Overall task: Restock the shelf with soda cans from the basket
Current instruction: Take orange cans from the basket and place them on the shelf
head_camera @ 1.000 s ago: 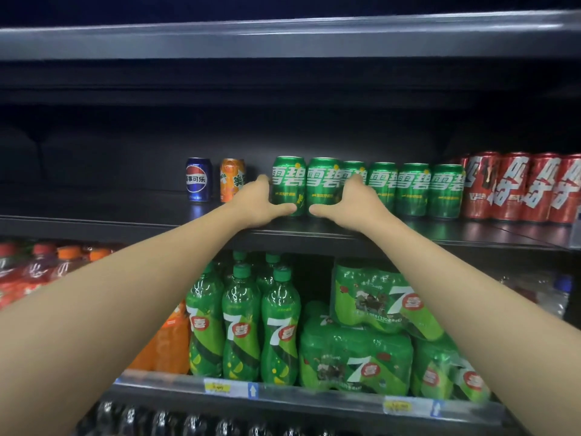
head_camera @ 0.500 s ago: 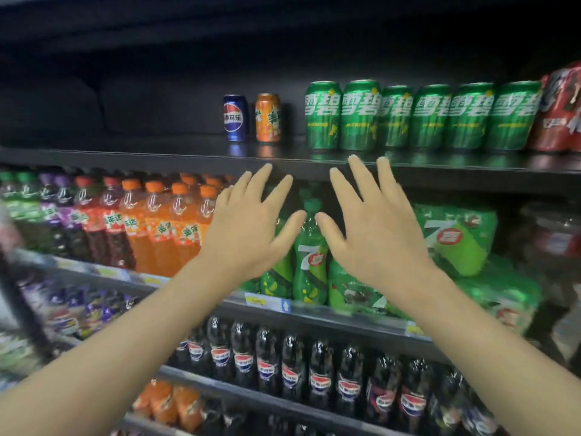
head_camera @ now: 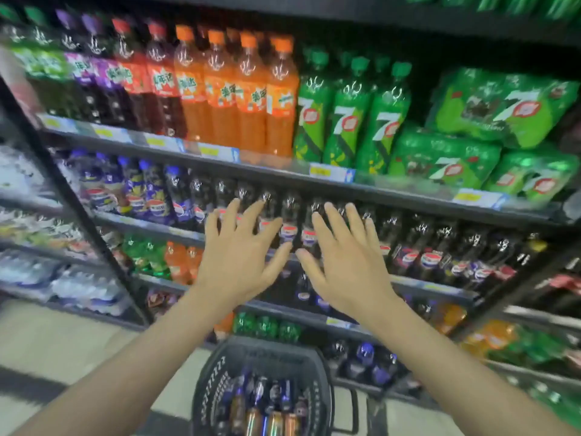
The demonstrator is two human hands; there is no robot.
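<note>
Stocked shelves (head_camera: 314, 180) behind, left hand (head_camera: 239, 262), right hand (head_camera: 349, 265), fingers spread, above basket (head_camera: 267, 357)

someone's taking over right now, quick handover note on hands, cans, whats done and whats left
Left hand: open, empty, fingers spread in front of the shelves.
Right hand: open, empty, likewise.
Basket: on the floor below the hands, several soda cans inside.
Done: green cans show, blurred, at the top edge, on the upper shelf.
Left: take cans from the basket and place them on the shelf.
</note>
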